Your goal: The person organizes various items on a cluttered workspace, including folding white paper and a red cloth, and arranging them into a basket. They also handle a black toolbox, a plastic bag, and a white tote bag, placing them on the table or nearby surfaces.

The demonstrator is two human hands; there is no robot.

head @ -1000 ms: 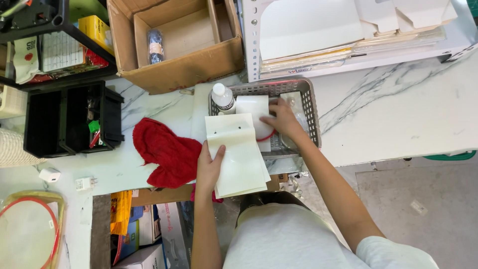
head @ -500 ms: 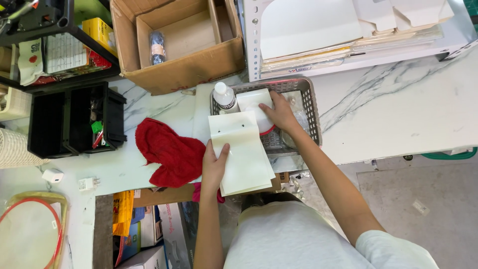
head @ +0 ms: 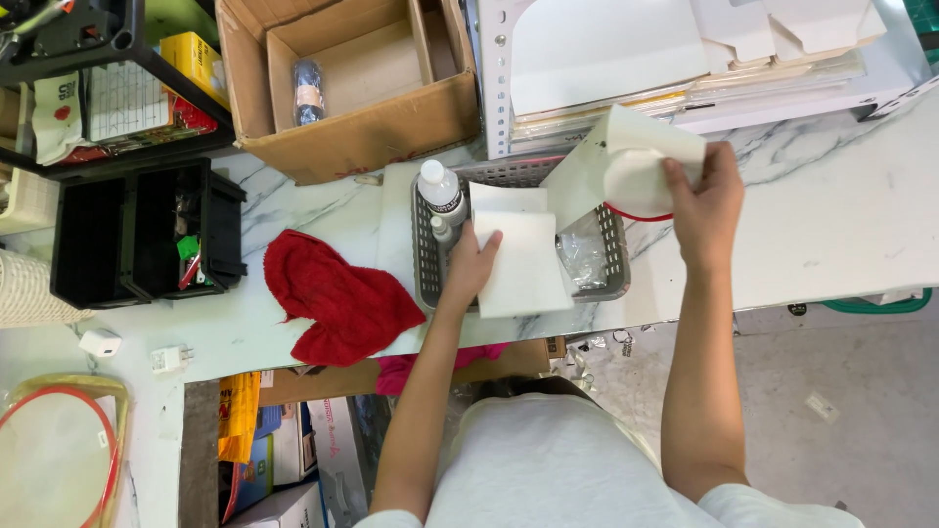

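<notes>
- Our left hand (head: 474,266) lies flat, fingers spread, pressing on a white rectangular sheet stack (head: 518,252). Nothing's pinched; it's palm-down contact only.
- That stack sits across the grey plastic mesh basket (head: 426,256) on the marble-look table (head: 831,210). Its long axis runs approx. 12 to 6 o'clock, near edge overhanging the basket's front rim.
- Our right hand (head: 706,205) is closed on a folded white card piece (head: 626,161), thumb and fingers clamped on its right end, raised above the basket's 2 o'clock corner. The card's long axis tilts approx. 8 to 2 o'clock.
- A thin red band (head: 638,213) shows just under the card.
- A white-capped clear bottle (head: 440,191) stands in the basket's 10 o'clock corner.
- A red cloth (head: 337,298) lies at 9 o'clock of the basket, apart from it.
</notes>
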